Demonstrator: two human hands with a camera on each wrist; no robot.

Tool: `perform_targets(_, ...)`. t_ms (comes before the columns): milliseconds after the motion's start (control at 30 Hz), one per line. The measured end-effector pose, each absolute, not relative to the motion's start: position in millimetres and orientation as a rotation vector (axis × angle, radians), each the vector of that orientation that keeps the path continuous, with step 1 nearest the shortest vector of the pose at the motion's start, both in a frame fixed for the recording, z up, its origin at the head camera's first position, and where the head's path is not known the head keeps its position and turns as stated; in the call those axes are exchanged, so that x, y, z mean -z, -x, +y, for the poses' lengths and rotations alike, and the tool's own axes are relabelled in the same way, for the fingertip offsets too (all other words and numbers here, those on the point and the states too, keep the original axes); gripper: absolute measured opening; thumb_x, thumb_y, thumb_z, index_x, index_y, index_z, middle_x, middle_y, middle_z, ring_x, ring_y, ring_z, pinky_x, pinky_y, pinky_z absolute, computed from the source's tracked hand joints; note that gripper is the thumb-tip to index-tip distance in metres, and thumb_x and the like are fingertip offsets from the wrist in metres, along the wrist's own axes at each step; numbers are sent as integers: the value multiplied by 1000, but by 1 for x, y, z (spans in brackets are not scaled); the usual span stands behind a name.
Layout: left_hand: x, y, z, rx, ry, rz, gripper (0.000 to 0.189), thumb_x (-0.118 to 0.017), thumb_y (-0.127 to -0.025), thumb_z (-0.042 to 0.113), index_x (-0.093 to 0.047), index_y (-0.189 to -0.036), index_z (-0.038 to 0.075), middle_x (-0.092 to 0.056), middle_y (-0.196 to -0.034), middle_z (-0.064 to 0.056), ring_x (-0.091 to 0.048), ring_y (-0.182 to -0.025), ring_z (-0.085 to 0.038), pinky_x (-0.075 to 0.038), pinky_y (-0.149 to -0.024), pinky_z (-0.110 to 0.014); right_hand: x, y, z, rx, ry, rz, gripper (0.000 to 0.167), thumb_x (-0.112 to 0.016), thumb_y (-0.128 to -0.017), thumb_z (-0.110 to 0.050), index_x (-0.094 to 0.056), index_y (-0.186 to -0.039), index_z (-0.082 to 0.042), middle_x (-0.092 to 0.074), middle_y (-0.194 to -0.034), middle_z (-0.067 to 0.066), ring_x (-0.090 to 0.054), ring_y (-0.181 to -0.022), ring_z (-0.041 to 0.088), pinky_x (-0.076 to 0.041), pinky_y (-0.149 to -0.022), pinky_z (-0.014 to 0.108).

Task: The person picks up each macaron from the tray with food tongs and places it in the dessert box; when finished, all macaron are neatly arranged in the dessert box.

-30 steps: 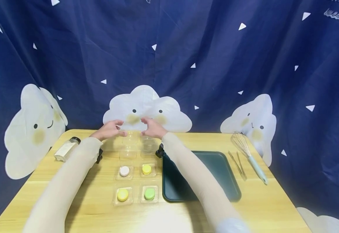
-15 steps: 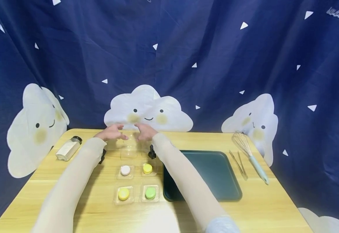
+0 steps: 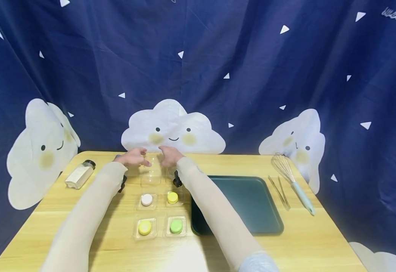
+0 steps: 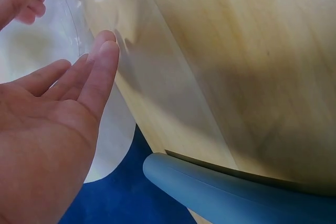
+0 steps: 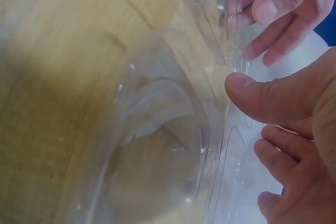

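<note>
At the back of the table, both hands hover around clear plastic boxes [image 3: 151, 178]. My left hand [image 3: 134, 156] is at the left side of these boxes, its fingers extended in the left wrist view. From the right, my right hand [image 3: 171, 156] reaches over them. In the right wrist view, the right thumb lies right at the edge of a clear plastic shell [image 5: 157, 124], with the other fingers spread beyond it. Closer to me, small clear trays hold a pale pink macaron [image 3: 146, 200], two yellow macarons [image 3: 145, 227] and a green macaron [image 3: 176, 226].
A dark green baking tray [image 3: 242, 204] lies under the right forearm. Tongs [image 3: 279, 192] and a whisk [image 3: 298, 190] are to its right. At the left stands off a black-capped jar [image 3: 80, 175] lying on its side. A blue-grey rounded bar [image 4: 231, 187] shows near the table's edge.
My right hand has shifted left over the plastic boxes, closer to the left hand. The left hand has moved slightly right and toward me. The macarons stay put.
</note>
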State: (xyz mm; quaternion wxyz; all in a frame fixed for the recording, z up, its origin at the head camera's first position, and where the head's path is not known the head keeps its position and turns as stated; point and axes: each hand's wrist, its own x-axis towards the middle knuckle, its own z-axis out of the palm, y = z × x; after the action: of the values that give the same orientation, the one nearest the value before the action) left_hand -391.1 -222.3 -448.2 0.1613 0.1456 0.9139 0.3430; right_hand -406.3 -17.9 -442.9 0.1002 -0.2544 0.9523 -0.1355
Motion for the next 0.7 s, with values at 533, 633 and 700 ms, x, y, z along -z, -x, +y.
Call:
perform_targets(533,452,393,-215,-1010,-380,2616,92,-75,-82,13,-24,-151,-18,-37,-152,-40,-37,-143,-52,-35,-122,-56,454,413,-25,392,682,2843,86,-77,-83,-10,-34,-158,-13,-44,-161,4,-45,-147,24,-36,-124,36)
perform_targets(633,454,394,-215,-1013,-370,2627,90,-75,-82,13,-26,-151,-18,-38,-152,-39,-38,-143,-51,-34,-123,-55,455,413,-25,372,688,2846,85,-76,-85,-10,-34,-158,-14,-44,-160,3,-46,-147,25,-36,-125,36)
perform_targets(700,455,394,-215,-1015,-368,2633,89,-75,-81,12,-27,-150,-18,-39,-151,-39,-38,-143,-51,-34,-123,-55,455,413,-26,382,688,2842,85,-75,-84,-10,-34,-158,-14,-45,-160,3,-46,-147,25,-36,-125,36)
